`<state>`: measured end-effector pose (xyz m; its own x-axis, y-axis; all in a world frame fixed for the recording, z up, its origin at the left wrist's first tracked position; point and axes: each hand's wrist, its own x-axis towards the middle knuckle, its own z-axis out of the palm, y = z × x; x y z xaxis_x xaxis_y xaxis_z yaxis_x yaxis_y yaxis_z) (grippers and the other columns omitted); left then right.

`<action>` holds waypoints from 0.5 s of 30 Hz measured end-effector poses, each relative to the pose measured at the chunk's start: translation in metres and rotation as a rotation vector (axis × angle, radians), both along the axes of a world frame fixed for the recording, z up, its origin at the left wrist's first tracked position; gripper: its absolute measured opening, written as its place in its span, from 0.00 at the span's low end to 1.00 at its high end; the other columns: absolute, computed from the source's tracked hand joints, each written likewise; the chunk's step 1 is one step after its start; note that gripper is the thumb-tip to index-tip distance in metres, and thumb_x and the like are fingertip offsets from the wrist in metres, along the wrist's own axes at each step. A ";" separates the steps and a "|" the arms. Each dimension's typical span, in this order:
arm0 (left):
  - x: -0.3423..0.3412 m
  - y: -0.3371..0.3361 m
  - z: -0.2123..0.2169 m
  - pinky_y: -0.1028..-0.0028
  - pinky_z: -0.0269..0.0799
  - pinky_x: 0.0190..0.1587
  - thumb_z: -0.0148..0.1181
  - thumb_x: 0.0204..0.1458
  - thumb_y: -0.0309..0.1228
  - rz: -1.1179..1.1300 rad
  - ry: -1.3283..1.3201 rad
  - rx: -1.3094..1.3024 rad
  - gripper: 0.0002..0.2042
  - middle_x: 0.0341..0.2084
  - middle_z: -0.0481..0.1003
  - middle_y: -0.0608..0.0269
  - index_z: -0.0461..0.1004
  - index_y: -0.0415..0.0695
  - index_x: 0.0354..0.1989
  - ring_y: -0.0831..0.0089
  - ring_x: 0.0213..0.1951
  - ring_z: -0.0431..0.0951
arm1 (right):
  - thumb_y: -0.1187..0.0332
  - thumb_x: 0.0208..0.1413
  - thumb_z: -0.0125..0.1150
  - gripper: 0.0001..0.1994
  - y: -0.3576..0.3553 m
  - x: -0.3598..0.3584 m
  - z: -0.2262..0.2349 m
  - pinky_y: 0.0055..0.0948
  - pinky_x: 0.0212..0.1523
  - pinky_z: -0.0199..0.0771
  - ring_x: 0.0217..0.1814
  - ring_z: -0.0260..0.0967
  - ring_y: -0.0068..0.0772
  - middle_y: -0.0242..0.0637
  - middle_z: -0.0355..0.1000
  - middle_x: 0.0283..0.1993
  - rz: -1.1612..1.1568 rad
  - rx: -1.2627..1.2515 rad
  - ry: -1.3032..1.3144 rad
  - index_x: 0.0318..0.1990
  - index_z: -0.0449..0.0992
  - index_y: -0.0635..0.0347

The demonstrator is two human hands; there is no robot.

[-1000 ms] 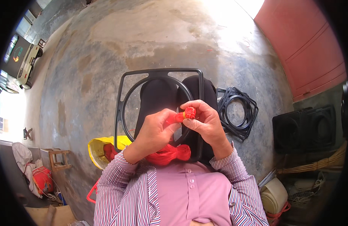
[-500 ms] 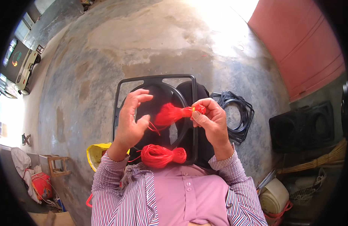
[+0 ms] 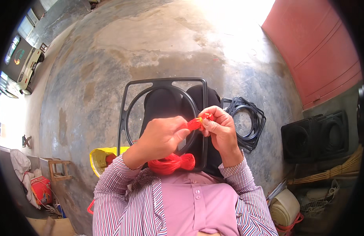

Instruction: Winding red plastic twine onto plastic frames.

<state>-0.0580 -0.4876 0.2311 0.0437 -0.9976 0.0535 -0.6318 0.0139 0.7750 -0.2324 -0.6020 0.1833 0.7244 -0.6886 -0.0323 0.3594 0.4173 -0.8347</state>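
Observation:
Above my lap I hold a bundle of red cord [image 3: 195, 124], bound near its right end with a yellow tie. My right hand [image 3: 219, 128] pinches that tied end between thumb and fingers. Wrapped round the loose end of the same bundle is my left hand [image 3: 164, 135], which hides most of those strands. A second, thicker hank of red cord [image 3: 172, 163] lies on my lap against the pink shirt, partly behind my left wrist. Across my thighs rests a black frame [image 3: 124, 103] with a round opening, beneath both hands.
Several similar black frames [image 3: 245, 138] lie stacked on the floor to the right. A yellow bag [image 3: 97, 160] stands by my left elbow. Dark square panels [image 3: 315, 135] lean by the right wall, near a red door [image 3: 313, 51]. A small wooden stool [image 3: 58, 170] is at left.
My left hand was open beside the fanned-out strands; it has moved right and closed round them. My right hand keeps its pinch on the tied end.

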 end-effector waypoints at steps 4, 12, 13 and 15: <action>0.006 0.002 0.004 0.64 0.72 0.35 0.62 0.51 0.30 0.064 0.195 -0.063 0.11 0.30 0.76 0.52 0.75 0.39 0.41 0.56 0.32 0.78 | 0.74 0.58 0.57 0.05 -0.012 -0.006 0.005 0.14 0.27 0.63 0.26 0.64 0.14 0.32 0.72 0.30 -0.154 0.010 -0.098 0.41 0.73 0.63; -0.015 -0.029 -0.004 0.58 0.67 0.28 0.63 0.51 0.40 -0.053 0.042 -0.086 0.16 0.21 0.73 0.48 0.70 0.38 0.27 0.48 0.26 0.74 | 0.74 0.58 0.61 0.07 0.004 0.002 0.018 0.13 0.35 0.68 0.35 0.67 0.12 0.26 0.71 0.35 0.048 -0.238 0.071 0.43 0.72 0.63; -0.015 -0.028 -0.005 0.58 0.67 0.28 0.63 0.51 0.40 -0.052 0.044 -0.085 0.16 0.21 0.73 0.48 0.70 0.38 0.27 0.48 0.26 0.74 | 0.74 0.58 0.61 0.07 0.003 0.001 0.017 0.13 0.33 0.67 0.34 0.67 0.12 0.27 0.72 0.34 0.040 -0.202 0.064 0.42 0.72 0.63; -0.016 -0.024 -0.006 0.58 0.67 0.27 0.60 0.54 0.41 -0.070 -0.022 -0.033 0.17 0.21 0.73 0.47 0.70 0.38 0.26 0.48 0.26 0.74 | 0.74 0.58 0.61 0.07 0.001 -0.001 0.014 0.13 0.32 0.67 0.32 0.67 0.12 0.28 0.72 0.34 0.025 -0.165 0.056 0.42 0.73 0.64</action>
